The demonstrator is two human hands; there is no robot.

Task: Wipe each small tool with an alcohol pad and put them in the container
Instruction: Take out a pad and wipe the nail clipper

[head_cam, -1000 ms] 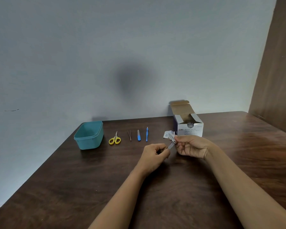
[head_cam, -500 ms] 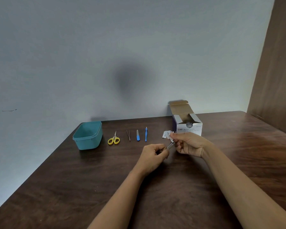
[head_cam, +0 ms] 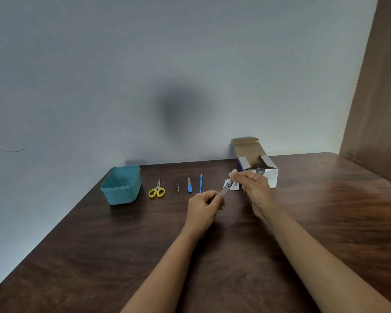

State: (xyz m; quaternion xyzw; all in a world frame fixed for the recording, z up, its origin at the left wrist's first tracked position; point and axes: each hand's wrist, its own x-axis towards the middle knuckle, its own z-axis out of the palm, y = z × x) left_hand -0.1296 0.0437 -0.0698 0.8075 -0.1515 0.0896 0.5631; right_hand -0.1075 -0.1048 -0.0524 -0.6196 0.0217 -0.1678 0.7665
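A brown table (head_cam: 99, 256) meets a grey wall. At 12 o'clock lie four tools: scissors (head_cam: 156, 190), tweezers (head_cam: 176, 184), file (head_cam: 189, 185), pick (head_cam: 200, 183). One tub (head_cam: 121, 185) sits at 10, one box (head_cam: 256, 162) at 1. The left hand (head_cam: 204, 207) pinches a clipper (head_cam: 226, 188), maybe. The right hand (head_cam: 254, 187) pinches a pad (head_cam: 233, 172).

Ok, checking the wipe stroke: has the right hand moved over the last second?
Yes. The right hand rose in the picture: earlier it sat below the box front, now it overlaps it.
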